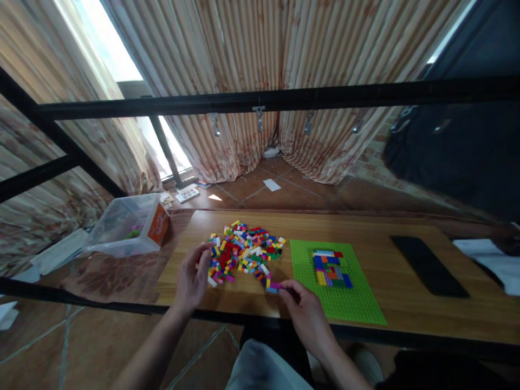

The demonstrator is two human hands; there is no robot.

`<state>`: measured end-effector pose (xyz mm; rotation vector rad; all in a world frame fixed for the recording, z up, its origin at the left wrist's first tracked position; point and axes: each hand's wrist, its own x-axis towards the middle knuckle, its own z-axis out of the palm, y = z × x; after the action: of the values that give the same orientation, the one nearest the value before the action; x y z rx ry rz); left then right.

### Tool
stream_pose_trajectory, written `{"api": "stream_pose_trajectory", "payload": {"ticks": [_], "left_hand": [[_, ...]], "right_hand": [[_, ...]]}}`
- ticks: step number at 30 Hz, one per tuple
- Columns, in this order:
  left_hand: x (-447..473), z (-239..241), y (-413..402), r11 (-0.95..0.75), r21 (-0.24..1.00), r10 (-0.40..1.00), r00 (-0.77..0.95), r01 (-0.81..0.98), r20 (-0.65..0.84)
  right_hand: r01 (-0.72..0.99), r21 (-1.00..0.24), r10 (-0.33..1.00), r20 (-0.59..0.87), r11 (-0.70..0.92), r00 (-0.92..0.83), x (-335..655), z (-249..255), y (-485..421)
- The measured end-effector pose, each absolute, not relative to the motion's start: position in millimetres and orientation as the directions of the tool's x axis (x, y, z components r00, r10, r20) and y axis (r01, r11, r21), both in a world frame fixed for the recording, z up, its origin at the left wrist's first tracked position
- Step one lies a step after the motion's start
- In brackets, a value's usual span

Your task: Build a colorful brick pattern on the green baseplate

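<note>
My right hand [305,310] is closed in a pinch on a small purple toy brick [275,285], held low over the table. Blue and yellow bricks show right against it; whether they are joined to it I cannot tell. At the left edge of a heap of mixed toy bricks [244,252] is my left hand [193,277], its fingers curved and apart, with nothing visible in them. Right of the heap lies a green studded baseplate [353,309]. A flat multicoloured block of joined bricks [331,271] sits on it.
The wooden table [239,303] also bears a black flat slab [428,265] at right. A clear plastic box [122,225] stands on the floor to the left. A black metal bar [284,100] crosses in front of the curtains [244,54]. White cloth or paper [487,260] lies far right.
</note>
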<state>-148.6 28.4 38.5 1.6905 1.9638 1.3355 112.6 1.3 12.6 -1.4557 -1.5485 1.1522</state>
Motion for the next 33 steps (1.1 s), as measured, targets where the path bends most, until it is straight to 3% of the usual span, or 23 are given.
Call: {"api": "stream_pose_trajectory", "payload": {"ticks": [4,6,10,16,21,29,33], "left_hand": [[-86.2,47.9,-7.8,-0.061,0.885,0.997,0.061,0.462,0.037],[-68.8,44.2,-15.3,-0.007,0.919,0.991,0.123,0.393,-0.045],[-60.4,30.4,-18.6,0.097,0.953,0.991,0.056,0.287,-0.118],[-59.7,18.2,-23.1,0.408,0.91,0.909,-0.065,-0.07,-0.413],[-58.1,19.8,-23.8,0.462,0.874,0.875,-0.084,-0.15,-0.477],[-52.3,27.4,-22.2,0.429,0.903,0.902,0.059,-0.021,-0.427],[-52.0,25.9,-20.4,0.442,0.891,0.897,0.07,-0.106,-0.436]], "right_hand": [[0.274,-0.955,0.954,-0.185,-0.117,-0.237,106.2,25.1,-11.0],[0.258,-0.958,0.941,-0.198,-0.126,-0.274,101.9,29.3,-14.6],[0.219,-0.96,0.928,-0.237,-0.177,-0.287,96.4,29.4,-18.3],[0.234,-0.957,0.924,-0.238,-0.171,-0.3,92.8,20.9,-20.8],[0.249,-0.956,0.926,-0.228,-0.155,-0.299,92.0,17.8,-19.2],[0.097,-0.96,0.929,-0.28,-0.264,-0.241,88.0,8.8,-5.4],[0.089,-0.965,0.925,-0.263,-0.247,-0.274,87.0,12.3,-5.7]]}}
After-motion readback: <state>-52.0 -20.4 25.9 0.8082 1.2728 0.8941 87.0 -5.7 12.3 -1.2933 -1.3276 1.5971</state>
